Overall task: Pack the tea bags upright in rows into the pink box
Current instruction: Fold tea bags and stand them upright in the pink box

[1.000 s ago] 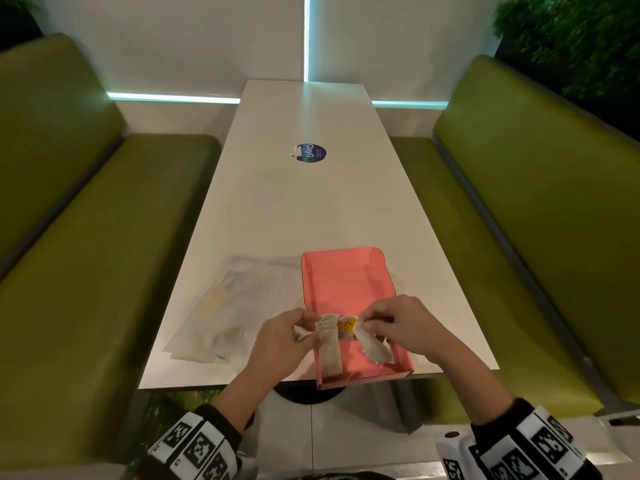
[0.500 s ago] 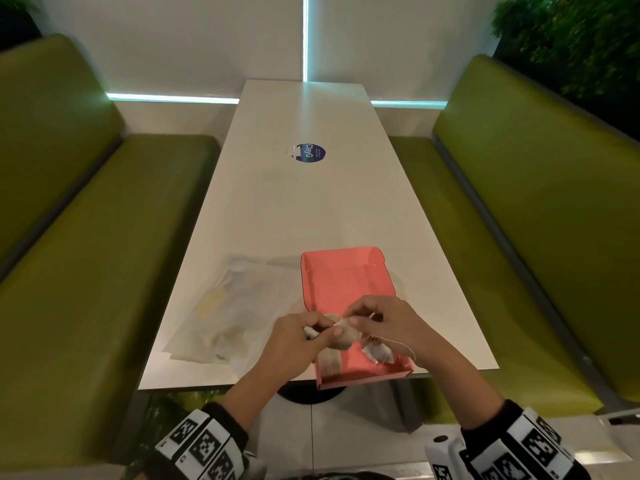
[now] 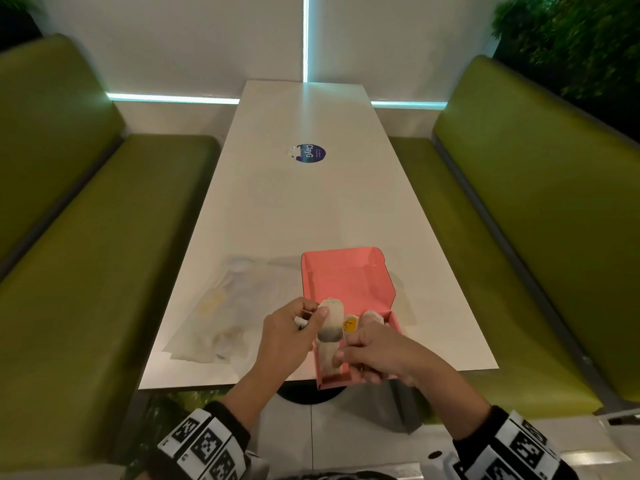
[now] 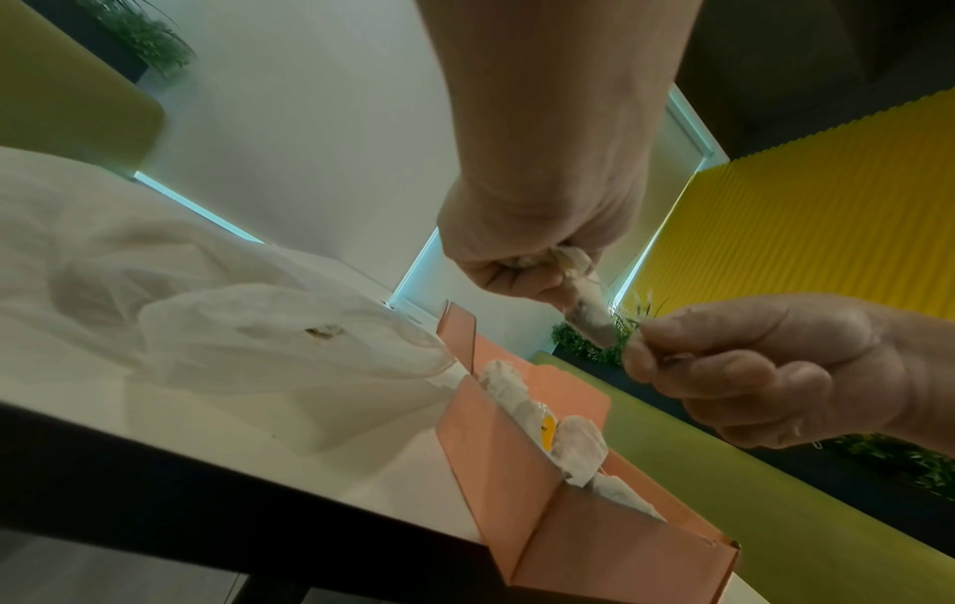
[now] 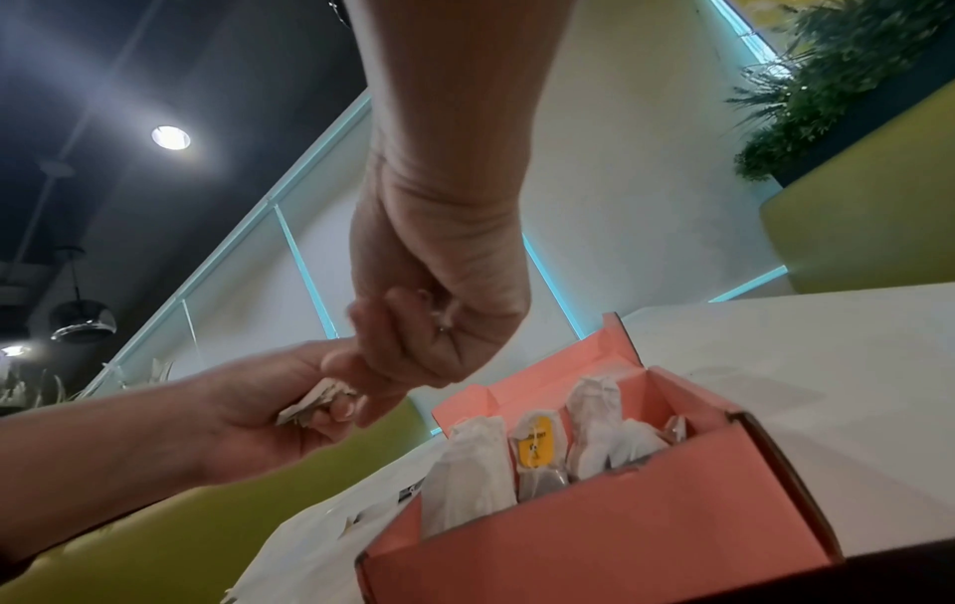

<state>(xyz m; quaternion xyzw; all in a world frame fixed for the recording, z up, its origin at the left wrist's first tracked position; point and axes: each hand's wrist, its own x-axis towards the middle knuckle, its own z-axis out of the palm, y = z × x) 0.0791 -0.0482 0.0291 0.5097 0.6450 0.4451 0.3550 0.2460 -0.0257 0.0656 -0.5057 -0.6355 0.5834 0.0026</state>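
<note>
The pink box sits open at the table's near edge, lid flap leaning away from me. Several white tea bags stand upright inside it, one with a yellow tag. Just above the box's left wall, my left hand grips the top of another tea bag, which hangs down. My right hand pinches that bag's lower corner. In the left wrist view the same tea bag stretches between my left hand and my right hand.
A crumpled clear plastic bag lies on the white table left of the box. A round blue sticker is stuck mid-table. Green benches run along both sides. The box overhangs the table's near edge slightly.
My hands came together over the box. My left hand now holds one tea bag higher and more upright, while my right hand has shifted nearer to me and grips its lower corner.
</note>
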